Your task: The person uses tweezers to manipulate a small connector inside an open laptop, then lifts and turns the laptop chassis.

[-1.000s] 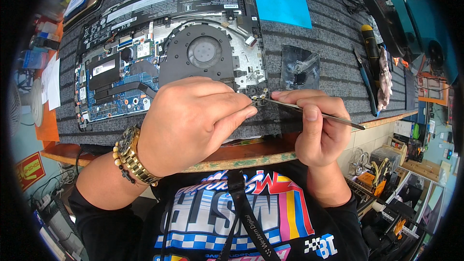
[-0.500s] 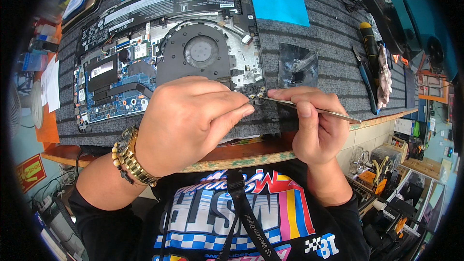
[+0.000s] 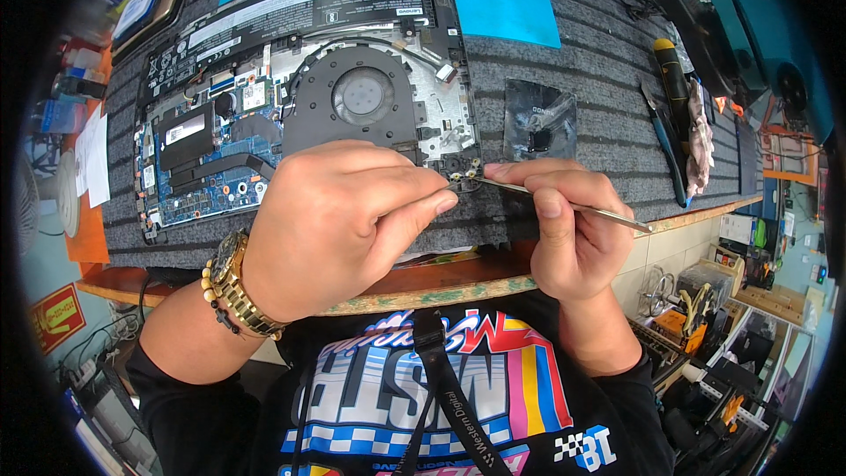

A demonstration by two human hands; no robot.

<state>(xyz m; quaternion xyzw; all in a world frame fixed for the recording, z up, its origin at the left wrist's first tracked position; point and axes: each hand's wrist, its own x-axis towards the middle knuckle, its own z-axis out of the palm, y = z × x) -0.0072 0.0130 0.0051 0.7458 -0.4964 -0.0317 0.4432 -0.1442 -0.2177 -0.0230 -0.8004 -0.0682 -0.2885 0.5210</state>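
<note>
An opened laptop base (image 3: 211,185) lies on a grey striped mat, its black battery (image 3: 282,13), round fan (image 3: 357,92) and blue circuit board showing. My left hand (image 3: 352,220) is pinched at the base's lower right corner (image 3: 467,169), beside small gold-coloured hinge fittings; what is between its fingertips is too small to make out. My right hand (image 3: 573,229) grips a thin metal tool (image 3: 621,216), whose tip meets that same corner. A dark plastic pouch (image 3: 538,123) lies just beyond the right hand.
A blue mat (image 3: 511,0) spreads behind the laptop. Pliers (image 3: 656,123), a yellow-and-black tool (image 3: 671,79) and a crumpled pale item (image 3: 701,141) lie at the right. Papers (image 3: 88,154) and stacked devices (image 3: 145,4) sit at the left. The wooden bench edge (image 3: 423,295) runs below my hands.
Both hands and the metal tool have shifted slightly left. The laptop also sits a little further left in the picture. My finger grips look the same.
</note>
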